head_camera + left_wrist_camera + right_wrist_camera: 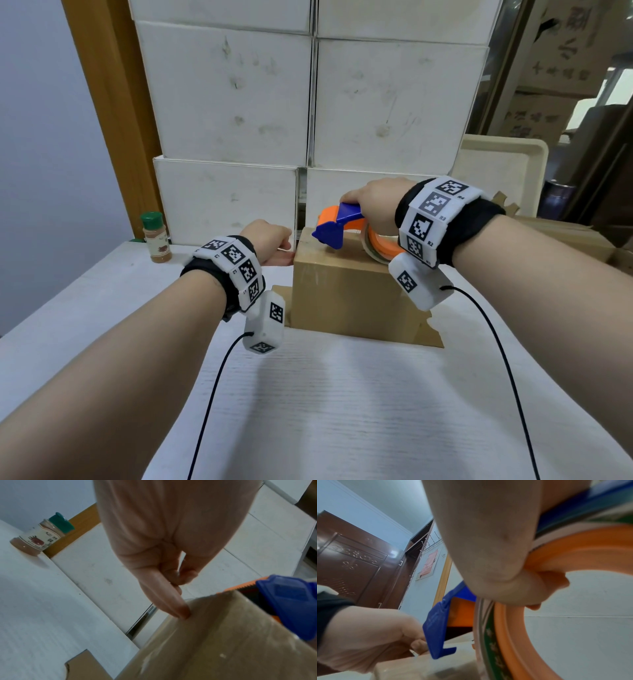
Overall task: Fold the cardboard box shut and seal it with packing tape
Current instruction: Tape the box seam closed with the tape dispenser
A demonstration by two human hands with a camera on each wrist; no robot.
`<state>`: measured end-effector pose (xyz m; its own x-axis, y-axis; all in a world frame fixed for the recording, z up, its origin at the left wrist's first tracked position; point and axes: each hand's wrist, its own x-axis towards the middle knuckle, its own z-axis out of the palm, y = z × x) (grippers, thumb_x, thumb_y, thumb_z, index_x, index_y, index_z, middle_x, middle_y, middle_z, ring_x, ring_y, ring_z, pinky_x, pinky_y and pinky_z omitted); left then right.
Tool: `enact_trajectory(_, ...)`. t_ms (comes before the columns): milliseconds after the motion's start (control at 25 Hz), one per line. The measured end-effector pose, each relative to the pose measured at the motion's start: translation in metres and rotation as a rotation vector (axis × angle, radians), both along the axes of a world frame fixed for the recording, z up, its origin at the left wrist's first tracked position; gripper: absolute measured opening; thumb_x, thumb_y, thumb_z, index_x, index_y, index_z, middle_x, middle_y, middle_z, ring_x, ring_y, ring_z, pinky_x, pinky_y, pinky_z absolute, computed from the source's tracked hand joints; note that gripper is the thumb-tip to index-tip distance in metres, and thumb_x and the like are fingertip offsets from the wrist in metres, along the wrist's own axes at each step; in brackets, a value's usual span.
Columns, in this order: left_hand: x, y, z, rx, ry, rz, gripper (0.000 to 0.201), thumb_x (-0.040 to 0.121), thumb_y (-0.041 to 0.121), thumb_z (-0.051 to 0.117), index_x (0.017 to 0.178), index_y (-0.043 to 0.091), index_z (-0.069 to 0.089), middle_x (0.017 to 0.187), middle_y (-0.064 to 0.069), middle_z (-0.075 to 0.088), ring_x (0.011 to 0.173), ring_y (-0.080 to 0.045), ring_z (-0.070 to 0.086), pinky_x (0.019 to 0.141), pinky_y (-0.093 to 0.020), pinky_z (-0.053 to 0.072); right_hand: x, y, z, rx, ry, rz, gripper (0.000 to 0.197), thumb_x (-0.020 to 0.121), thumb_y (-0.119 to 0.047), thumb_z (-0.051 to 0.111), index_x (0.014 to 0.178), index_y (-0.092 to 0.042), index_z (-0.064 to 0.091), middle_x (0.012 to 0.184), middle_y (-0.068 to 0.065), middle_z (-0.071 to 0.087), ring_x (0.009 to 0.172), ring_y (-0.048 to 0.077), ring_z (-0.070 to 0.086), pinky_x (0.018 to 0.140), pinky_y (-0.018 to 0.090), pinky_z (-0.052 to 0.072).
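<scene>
A small brown cardboard box (342, 294) stands on the white table (342, 411), with loose flaps spread at its base. My right hand (373, 202) grips the handle of an orange and blue tape dispenser (339, 222), whose blue nose rests on the box top near the left edge. The tape roll (376, 246) sits in it. Clear tape lies over the box (223, 642) top and side. My left hand (270, 240) is at the box's upper left edge: its thumb (183, 612) presses the tape end to the box, the other fingers curled.
A green-capped spice jar (156, 238) stands at the table's back left. Stacked white cartons (233, 102) form a wall right behind the box. A beige tray (503, 161) leans at the back right, above flat brown cardboard (565, 240). Wrist cables hang over the near table.
</scene>
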<state>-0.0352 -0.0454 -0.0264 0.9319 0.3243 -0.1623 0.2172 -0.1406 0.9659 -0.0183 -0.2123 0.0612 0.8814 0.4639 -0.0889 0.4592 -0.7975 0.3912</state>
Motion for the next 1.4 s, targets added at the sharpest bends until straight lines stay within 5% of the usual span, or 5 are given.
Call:
enact_trajectory(480,0.001,0.002,-0.010,-0.068,0.049,-0.050,0.031,0.098,0.012,0.047,0.068,0.006,0.046,0.077,-0.008,0.054,0.031,-0.011,0.062,0.032,-0.013,0.045,-0.002,0.008,-0.002,-0.060,-0.022,0.003,0.051,0.087,-0.008,0.056,0.135,-0.021,0.044,0.121,0.006,0.060,0.088,0.022,0.049,0.071,0.030,0.037)
enact_trajectory(760,0.001,0.001,-0.013,-0.018,0.119,-0.090,0.024,0.097,0.012,0.045,0.074,0.005,0.048,0.096,-0.011,0.057,0.039,-0.015,0.066,0.038,-0.017,0.052,0.000,0.008,-0.002,-0.081,-0.028,0.013,0.048,0.088,-0.008,0.054,0.134,-0.019,0.046,0.121,0.006,0.060,0.086,0.022,0.047,0.050,0.021,0.027)
enact_trajectory(960,0.001,-0.007,-0.019,0.037,0.138,-0.147,0.041,0.100,0.027,0.036,0.114,-0.005,0.056,0.100,-0.014,0.057,0.065,-0.020,0.062,0.048,-0.025,0.057,-0.001,0.010,-0.001,-0.087,-0.003,-0.014,0.049,0.089,-0.008,0.054,0.135,-0.020,0.044,0.124,0.006,0.059,0.088,0.023,0.047,0.068,0.029,0.035)
enact_trajectory(1280,0.007,-0.014,-0.024,0.162,0.181,-0.210,0.023,0.101,0.021,0.033,0.101,0.005,0.050,0.077,-0.010,0.054,0.076,-0.028,0.059,0.070,-0.040,0.053,0.002,0.011,-0.005,-0.096,-0.034,0.023,0.049,0.085,-0.012,0.057,0.132,-0.025,0.047,0.116,0.003,0.062,0.088,0.023,0.051,0.071,0.030,0.039)
enact_trajectory(1400,0.009,-0.017,-0.025,0.178,0.191,-0.227,0.020,0.101,0.017,0.032,0.102,0.005,0.048,0.077,-0.010,0.052,0.068,-0.024,0.056,0.062,-0.037,0.052,0.004,0.011,-0.007,-0.084,-0.033,0.040,0.048,0.084,-0.012,0.057,0.129,-0.027,0.049,0.110,0.001,0.062,0.088,0.023,0.053,0.071,0.031,0.041)
